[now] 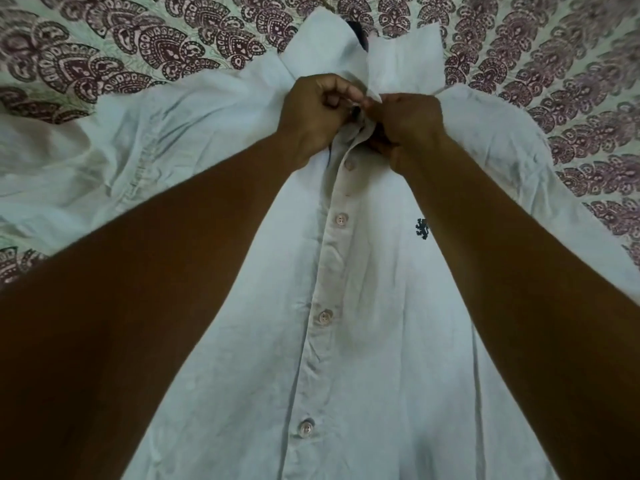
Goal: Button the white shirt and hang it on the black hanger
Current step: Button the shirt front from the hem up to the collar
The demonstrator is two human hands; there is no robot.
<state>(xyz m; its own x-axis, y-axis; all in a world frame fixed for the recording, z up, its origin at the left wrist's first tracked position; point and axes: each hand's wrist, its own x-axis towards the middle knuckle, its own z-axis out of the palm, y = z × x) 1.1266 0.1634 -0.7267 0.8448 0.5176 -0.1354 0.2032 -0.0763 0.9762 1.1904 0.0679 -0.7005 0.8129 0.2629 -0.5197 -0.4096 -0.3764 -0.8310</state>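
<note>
The white shirt [381,306] lies face up on the patterned bedspread, its collar at the far end. Several buttons run closed down its placket, and a small dark crest sits on the chest. My left hand [315,112] grips the placket edge just below the collar, fingers curled. My right hand [408,123] pinches the opposite edge at the same spot, so the two hands meet over the top of the placket. A small dark shape [356,31] shows inside the collar opening; I cannot tell whether it is the black hanger.
A pale bedspread [138,46] printed with maroon paisley shapes surrounds the shirt. The shirt's sleeves spread out to the left [69,161] and right [561,188]. My forearms cross the lower part of the shirt.
</note>
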